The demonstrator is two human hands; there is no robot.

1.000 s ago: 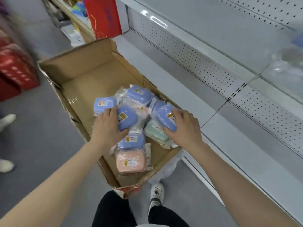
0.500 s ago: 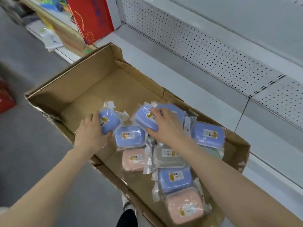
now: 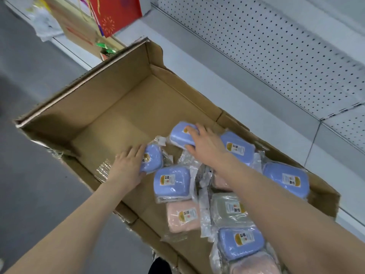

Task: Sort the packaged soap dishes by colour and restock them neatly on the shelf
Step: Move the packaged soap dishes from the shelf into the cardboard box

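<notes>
We see both hands inside the open cardboard box (image 3: pixel 79 91), which lies just left of the white shelf (image 3: pixel 227 95) and its pegboard back (image 3: pixel 276 46). The left hand (image 3: pixel 128 167) curls fingers and thumb round a wrapped blue soap dish (image 3: pixel 153 161) at the left edge of the pile. The right hand (image 3: pixel 207 144) grips a second blue dish (image 3: pixel 179 135) farther in, fingers over its top, thumb on its near side. The other packaged dishes lie loose in the near right part of the box: a third blue dish (image 3: pixel 171 182) just beside the left hand's, a pink dish (image 3: pixel 182 215) nearer us, a grey-green dish (image 3: pixel 229 209) to its right, and a rightmost blue dish (image 3: pixel 285 179) against the right wall. A red bag (image 3: pixel 116 12) stands at the far end.
</notes>
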